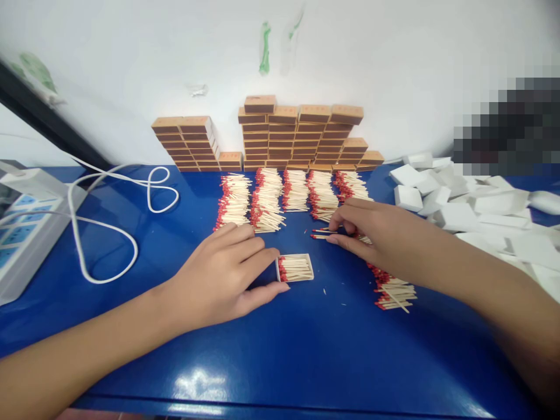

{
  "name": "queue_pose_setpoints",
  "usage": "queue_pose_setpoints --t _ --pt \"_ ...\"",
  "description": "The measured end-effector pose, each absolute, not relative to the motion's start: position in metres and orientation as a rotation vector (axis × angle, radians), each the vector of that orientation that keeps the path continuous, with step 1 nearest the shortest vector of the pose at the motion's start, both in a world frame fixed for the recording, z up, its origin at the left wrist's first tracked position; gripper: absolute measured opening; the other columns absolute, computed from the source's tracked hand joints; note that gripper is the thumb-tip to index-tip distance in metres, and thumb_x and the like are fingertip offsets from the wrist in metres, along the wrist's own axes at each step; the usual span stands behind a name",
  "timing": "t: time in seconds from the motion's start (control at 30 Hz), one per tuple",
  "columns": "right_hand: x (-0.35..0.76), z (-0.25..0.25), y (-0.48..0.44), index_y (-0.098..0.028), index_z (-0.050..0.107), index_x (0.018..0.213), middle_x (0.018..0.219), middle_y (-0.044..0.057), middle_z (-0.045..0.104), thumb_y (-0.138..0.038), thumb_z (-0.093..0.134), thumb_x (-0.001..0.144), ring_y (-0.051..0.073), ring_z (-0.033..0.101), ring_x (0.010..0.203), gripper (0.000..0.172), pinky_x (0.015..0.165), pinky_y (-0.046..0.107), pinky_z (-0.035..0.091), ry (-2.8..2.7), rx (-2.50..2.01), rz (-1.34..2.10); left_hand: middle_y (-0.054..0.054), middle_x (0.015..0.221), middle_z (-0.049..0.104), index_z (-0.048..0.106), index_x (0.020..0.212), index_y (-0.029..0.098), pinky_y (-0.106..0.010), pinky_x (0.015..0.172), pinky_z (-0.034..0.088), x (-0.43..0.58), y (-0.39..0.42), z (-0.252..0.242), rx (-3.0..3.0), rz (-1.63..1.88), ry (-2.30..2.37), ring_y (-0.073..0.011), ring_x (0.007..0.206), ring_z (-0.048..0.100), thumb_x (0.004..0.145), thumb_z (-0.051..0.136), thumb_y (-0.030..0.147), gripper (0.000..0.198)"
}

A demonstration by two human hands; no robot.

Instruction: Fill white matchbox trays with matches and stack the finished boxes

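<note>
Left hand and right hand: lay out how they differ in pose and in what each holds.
The left hand spans the left end of the tray with thumb and index finger; the right hand pinches matches between thumb and fingertips.
The left hand points rightward in view, the right hand leftward.
The left hand is nearer the table's front edge; the right hand is farther away.
Both are bare.

No text readable. Small reddish print on tops of far boxes (315,112), too blurred to make out; marks on left power strip (20,233) likewise unclear.
</note>
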State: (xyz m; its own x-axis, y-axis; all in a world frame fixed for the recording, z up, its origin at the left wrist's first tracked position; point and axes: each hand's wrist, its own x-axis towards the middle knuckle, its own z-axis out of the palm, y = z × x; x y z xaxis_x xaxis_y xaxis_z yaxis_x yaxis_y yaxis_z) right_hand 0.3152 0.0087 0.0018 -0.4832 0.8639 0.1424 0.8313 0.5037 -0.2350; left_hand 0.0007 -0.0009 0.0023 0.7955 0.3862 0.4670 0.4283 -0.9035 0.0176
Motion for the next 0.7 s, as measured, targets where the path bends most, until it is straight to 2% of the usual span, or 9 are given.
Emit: queue_pose_setpoints --t 0.13,0.27,0.43,0.53,0.7 --pt "0.3138 0.0014 0.0095 -0.024 0.062 0.086 0.084 0.007 0.07 -0.035 0.056 0.107 0.022 0.065 0.075 0.024 0.067 0.034 0.047 -2.539 -1.43 0.227 -0.005 0.081 0.067 0.075 0.108 0.011 -0.036 0.074 0.05 0.0008 -0.0003 0.0013 -2.898 -0.732 -0.648 -0.0205 0.078 0.059 0.103 0.072 0.043 0.032" --pt "0.3092 0.0065 0.0081 -0.023 0.059 0.085 0.087 0.008 0.07 -0.03 0.056 0.106 0.023 0.066 0.077 0.022 0.069 0.035 0.048 -2.563 -1.48 0.279 -0.005 0.081 0.067 0.076 0.108 0.011 -0.037 0.073 0.049 0.0006 -0.0002 0.0009 -2.899 -0.732 -0.649 -0.0213 0.078 0.058 0.102 0.073 0.043 0.032" --pt "0.3063 0.0099 0.0059 -0.023 0.062 0.088 0.09 0.008 0.071 -0.029 0.057 0.105 0.024 0.068 0.078 0.019 0.069 0.035 0.048 -2.53 -1.465 0.28 -0.005 0.082 0.067 0.076 0.11 0.01 -0.038 0.073 0.05 0.001 -0.0002 0.0012 -2.894 -0.751 -0.646 -0.0217 0.079 0.058 0.102 0.074 0.042 0.033" --pt "0.3075 0.0091 0.0059 -0.023 0.065 0.097 0.09 0.007 0.071 -0.031 0.065 0.103 0.023 0.068 0.078 0.01 0.067 0.033 0.047 -2.533 -1.43 0.273 -0.005 0.082 0.067 0.076 0.109 0.01 -0.038 0.073 0.05 0.0015 0.0001 0.0011 -2.898 -0.748 -0.645 -0.0215 0.078 0.058 0.102 0.074 0.042 0.032" --pt "0.3065 0.0088 0.0063 -0.022 0.068 0.097 0.091 0.007 0.071 -0.032 0.065 0.104 0.023 0.067 0.078 0.012 0.067 0.032 0.048 -2.562 -1.416 0.302 -0.005 0.082 0.068 0.076 0.109 0.011 -0.038 0.074 0.05 0.0014 -0.0001 0.0007 -2.895 -0.742 -0.648 -0.0215 0.079 0.058 0.102 0.074 0.042 0.033"
